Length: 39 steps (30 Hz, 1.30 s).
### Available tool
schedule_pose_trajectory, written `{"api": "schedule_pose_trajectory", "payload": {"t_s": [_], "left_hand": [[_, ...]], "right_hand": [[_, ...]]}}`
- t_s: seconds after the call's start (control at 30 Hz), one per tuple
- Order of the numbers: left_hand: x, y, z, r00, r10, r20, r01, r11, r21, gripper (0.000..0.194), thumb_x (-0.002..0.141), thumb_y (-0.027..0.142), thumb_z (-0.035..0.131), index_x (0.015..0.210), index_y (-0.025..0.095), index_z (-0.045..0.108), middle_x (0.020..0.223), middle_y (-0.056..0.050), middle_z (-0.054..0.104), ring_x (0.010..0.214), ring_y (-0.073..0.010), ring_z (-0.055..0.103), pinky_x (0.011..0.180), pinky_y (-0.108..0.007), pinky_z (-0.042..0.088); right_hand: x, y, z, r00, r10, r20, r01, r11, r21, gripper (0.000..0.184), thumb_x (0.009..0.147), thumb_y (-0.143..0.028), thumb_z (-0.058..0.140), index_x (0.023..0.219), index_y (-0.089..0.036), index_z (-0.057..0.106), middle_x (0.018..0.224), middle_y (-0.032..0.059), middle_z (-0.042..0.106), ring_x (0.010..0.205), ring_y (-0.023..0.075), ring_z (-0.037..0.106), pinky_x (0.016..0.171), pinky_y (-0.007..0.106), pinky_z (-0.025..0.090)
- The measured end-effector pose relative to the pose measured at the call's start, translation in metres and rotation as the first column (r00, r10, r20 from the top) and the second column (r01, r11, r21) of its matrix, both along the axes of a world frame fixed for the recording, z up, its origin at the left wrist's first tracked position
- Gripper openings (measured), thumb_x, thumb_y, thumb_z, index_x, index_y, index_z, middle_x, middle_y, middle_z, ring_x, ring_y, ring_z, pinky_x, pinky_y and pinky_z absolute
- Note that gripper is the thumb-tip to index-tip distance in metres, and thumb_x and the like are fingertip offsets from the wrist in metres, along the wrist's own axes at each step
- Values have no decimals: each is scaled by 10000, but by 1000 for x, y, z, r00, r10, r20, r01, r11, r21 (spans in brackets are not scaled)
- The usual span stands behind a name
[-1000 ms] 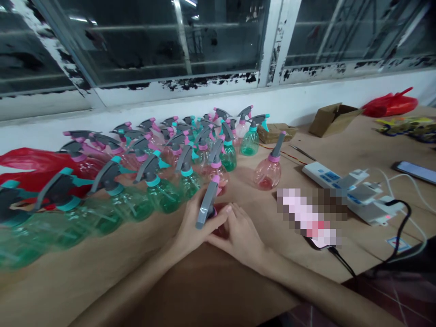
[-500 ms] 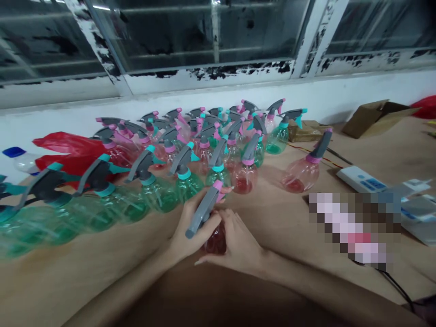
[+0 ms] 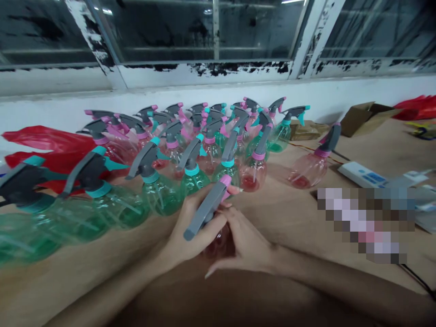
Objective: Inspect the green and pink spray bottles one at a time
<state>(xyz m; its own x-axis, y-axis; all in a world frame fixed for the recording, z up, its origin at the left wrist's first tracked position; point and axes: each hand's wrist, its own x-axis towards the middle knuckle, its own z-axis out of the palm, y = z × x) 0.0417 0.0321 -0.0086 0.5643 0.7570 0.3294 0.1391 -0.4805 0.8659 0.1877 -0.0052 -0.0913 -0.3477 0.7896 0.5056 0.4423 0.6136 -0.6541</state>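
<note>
At a brown worktop [image 3: 289, 220], a person's left hand [image 3: 194, 218] is clasping a pink spray bottle [image 3: 206, 212] high up, fingers wrapping beneath its gray trigger head. The pink nozzle is pointing away from the person, the head's blunt rear end toward them. The right hand [image 3: 250, 240] is curving around the bottle's right side, its bent fingers meeting the left hand while its thumb is standing apart, low by the body; whether that hand is pressing on the bottle, one cannot tell. The bottle's clear pink body is showing between the two palms.

Left of the grip and just beyond it, a line of green spray bottles [image 3: 163, 195] is standing, with a red plastic bag [image 3: 54, 150] lying behind them. Beyond the grip and slightly right, another pink bottle [image 3: 252, 176] is resting near the line's end; more bottles are crowding toward the wall [image 3: 327, 93]. Farther right, a lone pink bottle [image 3: 308, 170] is standing apart from the crowd. Right of the grip, a pixelated object [image 3: 366, 229] is lying in front of a white power strip [image 3: 361, 175], while an open cardboard box [image 3: 363, 120] is sitting farther back.
</note>
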Motion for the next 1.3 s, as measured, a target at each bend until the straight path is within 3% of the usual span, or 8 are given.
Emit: {"api": "schedule_pose_trajectory", "payload": {"t_s": [0.1, 0.27, 0.43, 0.6, 0.83, 1.0, 1.2, 1.3], "left_hand": [[-1, 0, 0, 1000, -25, -1, 25, 999, 30, 405, 715, 92, 503, 1067, 250, 625, 965, -22, 694, 737, -170, 654, 678, -304, 534], [0, -1, 1, 1000, -6, -5, 7, 998, 57, 467, 659, 31, 464, 1037, 252, 626, 893, 1, 682, 704, -147, 634, 670, -275, 519], [1, -1, 2, 999, 28, -34, -26, 998, 55, 434, 656, 52, 462, 1004, 247, 634, 731, 22, 630, 625, -144, 600, 620, -271, 507], [1, -1, 2, 998, 31, -52, -28, 998, 53, 386, 695, 91, 485, 1008, 259, 637, 877, -3, 675, 742, -162, 637, 678, -279, 524], [1, -3, 0, 991, 89, -95, -89, 996, 8, 306, 719, 128, 502, 971, 241, 633, 827, -9, 667, 730, -172, 639, 667, -285, 513], [1, -4, 0, 993, 77, -87, -78, 997, -4, 340, 728, 115, 497, 1017, 250, 617, 874, 1, 659, 769, -150, 633, 673, -249, 496], [2, -4, 1, 988, 125, -86, -127, 992, -23, 134, 695, 159, 518, 787, 233, 581, 729, 11, 642, 690, -164, 627, 643, -262, 497], [1, -4, 2, 991, 102, -88, -102, 995, 7, 199, 695, 141, 513, 836, 250, 600, 784, 10, 657, 721, -167, 626, 669, -267, 500]], "right_hand": [[25, 0, -4, 990, 65, 124, -65, 998, -4, 992, 680, -675, 638, 1426, -161, 236, 1320, 183, 500, 1169, 314, 505, 965, 501, 415], [61, 3, -13, 967, 22, 255, -23, 1000, 0, 638, 831, -512, 591, 1357, -215, 389, 1319, 137, 517, 1223, 268, 482, 991, 491, 422], [67, 4, -23, 954, -78, 289, 58, 995, 78, 445, 894, -395, 548, 1299, -222, 490, 1300, 99, 568, 1232, 232, 497, 1013, 458, 433], [64, 3, -31, 927, -92, 364, 74, 995, 64, 500, 905, -413, 522, 1356, -208, 448, 1346, 97, 543, 1250, 233, 488, 1026, 448, 434], [66, 1, -31, 874, -70, 481, 64, 998, 29, 552, 925, -448, 467, 1379, -140, 416, 1392, 112, 489, 1313, 232, 409, 1072, 446, 380], [68, 0, -29, 863, -55, 502, 61, 998, 3, 577, 923, -467, 457, 1392, -136, 395, 1424, 103, 450, 1334, 225, 375, 1090, 434, 355], [68, 0, -30, 886, -56, 460, 68, 998, -11, 586, 908, -459, 494, 1404, -167, 382, 1414, 100, 464, 1329, 238, 382, 1083, 458, 362], [68, 0, -30, 892, -53, 449, 68, 998, -17, 571, 908, -454, 496, 1395, -173, 398, 1408, 100, 472, 1323, 240, 392, 1076, 462, 373]]}}
